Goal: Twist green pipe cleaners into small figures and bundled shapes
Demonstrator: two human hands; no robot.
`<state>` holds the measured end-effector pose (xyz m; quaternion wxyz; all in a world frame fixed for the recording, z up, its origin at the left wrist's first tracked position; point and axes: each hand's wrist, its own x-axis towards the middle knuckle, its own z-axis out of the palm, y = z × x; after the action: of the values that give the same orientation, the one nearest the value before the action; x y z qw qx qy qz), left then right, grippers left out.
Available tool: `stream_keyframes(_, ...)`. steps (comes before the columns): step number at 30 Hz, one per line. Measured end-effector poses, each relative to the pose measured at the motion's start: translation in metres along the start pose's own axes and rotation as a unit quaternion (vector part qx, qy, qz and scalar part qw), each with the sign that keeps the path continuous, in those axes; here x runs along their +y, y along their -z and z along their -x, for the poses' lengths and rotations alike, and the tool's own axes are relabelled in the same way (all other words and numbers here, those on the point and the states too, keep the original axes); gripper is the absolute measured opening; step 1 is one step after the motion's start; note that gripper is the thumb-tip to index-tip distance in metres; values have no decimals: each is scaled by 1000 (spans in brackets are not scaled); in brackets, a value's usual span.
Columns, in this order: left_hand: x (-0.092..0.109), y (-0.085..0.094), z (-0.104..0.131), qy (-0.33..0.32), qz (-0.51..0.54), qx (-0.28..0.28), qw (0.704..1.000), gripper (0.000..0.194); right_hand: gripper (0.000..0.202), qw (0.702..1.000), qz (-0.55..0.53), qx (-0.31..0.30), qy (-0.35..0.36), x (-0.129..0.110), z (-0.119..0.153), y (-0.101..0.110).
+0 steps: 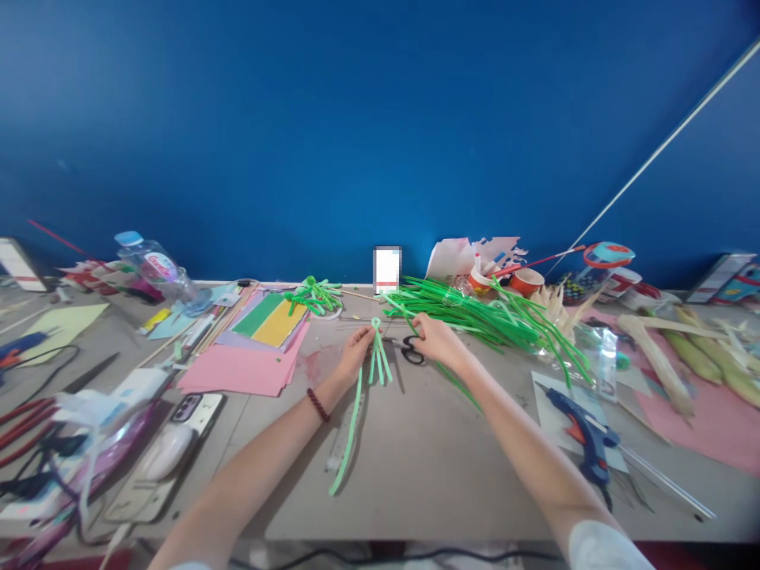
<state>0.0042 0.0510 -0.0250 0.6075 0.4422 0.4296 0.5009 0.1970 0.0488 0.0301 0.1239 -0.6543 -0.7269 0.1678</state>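
My left hand (357,347) pinches a light green pipe-cleaner piece (380,360) near its top. A small loop tops it and several short strands fan downward. Below that hand, a long light green pipe cleaner (351,445) trails down over a clear ruler (341,435). My right hand (438,340) is closed, its fingertips at a green pipe cleaner (460,385) that runs beneath the hand toward the lower right. Black-handled scissors (412,351) lie right beside its fingers, blades toward the left hand.
Behind my right hand lies a big pile of green pipe cleaners (475,313). A glue gun (579,431) rests on paper at right. Left are pink sheets (243,370), a small heap of twisted green pieces (314,297), a phone (205,412) with a white mouse (169,453), and a bottle (155,261).
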Motion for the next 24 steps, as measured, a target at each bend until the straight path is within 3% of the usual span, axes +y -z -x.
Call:
stream_keyframes(4,1,-2,0,-3,-2,-6,1000,32,27,994,-104,27,31,9,-9,2)
stream_keyframes(8,2,-3,2,-1,-13,6,1000,34,38,954,-296,-53,5,13,-17,-20)
stream_keyframes(10,3,-4,3,0,-16,8,1000,33,32,929,-359,-88,9,14,-19,-31)
stream_keyframes(13,5,-5,4,0,-11,1,1000,30,15,920,-373,-118,17,12,-17,-34)
stream_keyframes(15,7,-5,5,2,-5,-6,1000,28,11,930,-347,-124,3,8,-15,-25)
stream_keyframes(18,9,-6,5,7,4,-13,1000,28,25,963,-240,-118,-13,0,-13,1)
stream_keyframes(21,10,-7,5,11,15,-16,1000,29,29,999,-30,-13,29,-11,-22,30)
stream_keyframes(24,10,-8,6,14,16,-17,1000,30,33,989,142,45,15,-21,-44,44)
